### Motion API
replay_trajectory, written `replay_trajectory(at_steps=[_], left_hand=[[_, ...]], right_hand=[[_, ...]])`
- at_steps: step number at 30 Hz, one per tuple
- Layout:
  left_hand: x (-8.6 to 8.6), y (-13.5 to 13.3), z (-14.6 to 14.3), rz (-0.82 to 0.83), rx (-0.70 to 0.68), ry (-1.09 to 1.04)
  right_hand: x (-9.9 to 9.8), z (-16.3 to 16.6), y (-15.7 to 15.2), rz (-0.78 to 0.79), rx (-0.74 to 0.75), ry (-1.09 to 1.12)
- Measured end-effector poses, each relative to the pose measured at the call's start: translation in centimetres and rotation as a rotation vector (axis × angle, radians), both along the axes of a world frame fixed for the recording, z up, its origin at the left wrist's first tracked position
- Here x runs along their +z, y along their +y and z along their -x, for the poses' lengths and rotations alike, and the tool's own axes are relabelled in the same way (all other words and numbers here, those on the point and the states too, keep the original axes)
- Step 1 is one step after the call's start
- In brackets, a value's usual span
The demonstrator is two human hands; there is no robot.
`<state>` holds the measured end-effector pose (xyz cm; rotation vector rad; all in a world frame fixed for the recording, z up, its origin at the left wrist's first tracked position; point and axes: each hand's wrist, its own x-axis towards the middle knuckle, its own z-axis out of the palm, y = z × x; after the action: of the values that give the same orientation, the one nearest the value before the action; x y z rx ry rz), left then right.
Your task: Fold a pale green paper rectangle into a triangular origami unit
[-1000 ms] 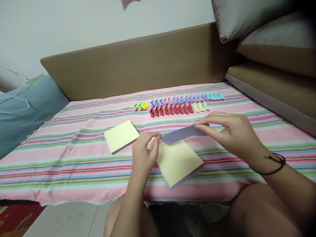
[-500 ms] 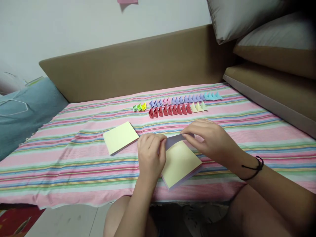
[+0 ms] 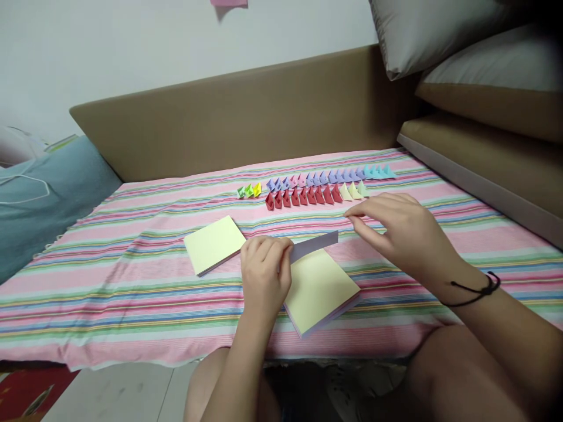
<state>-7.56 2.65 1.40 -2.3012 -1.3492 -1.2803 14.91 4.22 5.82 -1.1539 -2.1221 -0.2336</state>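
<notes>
My left hand is closed in a pinch on one end of a folded strip of purple-grey paper. The strip's other end sticks out freely to the right, above a stack of pale yellow square paper with purple sheets showing at its lower edge. To the right, apart from the strip, my right hand hovers with thumb and fingertips drawn together and nothing visible between them; a black cord bracelet circles that wrist. A second stack of pale yellow paper lies just left of my left hand.
Behind the hands stand rows of small folded paper boats: red ones, purple ones, light blue ones and a few green and yellow ones. A striped cloth covers the seat. Cushions are piled at the right.
My right hand has let go of the purple strip and moved up and to the right. The strip's right end now shows free, with my left hand still pinching its left end.
</notes>
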Motion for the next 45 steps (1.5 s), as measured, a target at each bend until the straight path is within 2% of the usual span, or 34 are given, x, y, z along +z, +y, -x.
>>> replay_trajectory(at_steps=[3,5,8,13,17,21,24,26,29,31,33,38,41,45], left_hand=[[0.0,-0.1,-0.3,0.013,-0.037,-0.001],[0.0,-0.2,-0.7,0.029,-0.055,-0.010],[0.0,-0.4,-1.2,0.038,-0.070,-0.009],[-0.1,-0.6,-1.4,0.040,-0.110,-0.015],[-0.1,0.0,-0.2,0.003,-0.034,-0.029],[-0.1,0.8,1.6,0.029,0.116,-0.100],[-0.3,1.2,1.9,0.204,0.138,-0.391],[-0.5,1.2,1.3,0.441,0.002,-0.677],[-0.8,1.0,-0.2,0.830,-0.291,-1.018],[-1.1,0.8,-1.0,0.935,-0.346,-1.140],[-1.3,0.8,-1.4,0.932,-0.292,-1.202],[-1.4,1.0,-1.2,0.914,-0.172,-1.211],[-1.3,0.9,-1.2,0.916,-0.157,-1.198],[-1.2,0.8,-1.3,0.909,-0.191,-1.178]], right_hand=[[0.0,0.7,-0.3,0.067,0.122,0.049],[-0.3,1.6,-0.5,0.104,0.180,-0.038],[-0.8,3.0,-0.9,0.099,0.160,-0.163],[-1.0,3.7,-1.1,0.052,0.155,-0.208],[-0.2,2.1,-0.7,0.049,0.130,-0.123],[0.3,-0.1,-0.2,0.126,0.041,0.130],[-0.3,-0.6,0.4,0.329,-0.021,0.456],[-1.1,-0.2,0.8,0.524,0.040,0.673],[-2.6,1.0,1.4,0.775,0.149,0.903],[-3.4,1.8,1.5,0.870,0.167,0.963],[-4.0,2.4,1.5,0.905,0.170,0.977],[-4.4,3.4,1.0,0.869,0.216,0.912],[-4.4,4.0,0.7,0.884,0.297,0.772],[-4.1,4.7,0.2,0.825,0.371,0.587]])
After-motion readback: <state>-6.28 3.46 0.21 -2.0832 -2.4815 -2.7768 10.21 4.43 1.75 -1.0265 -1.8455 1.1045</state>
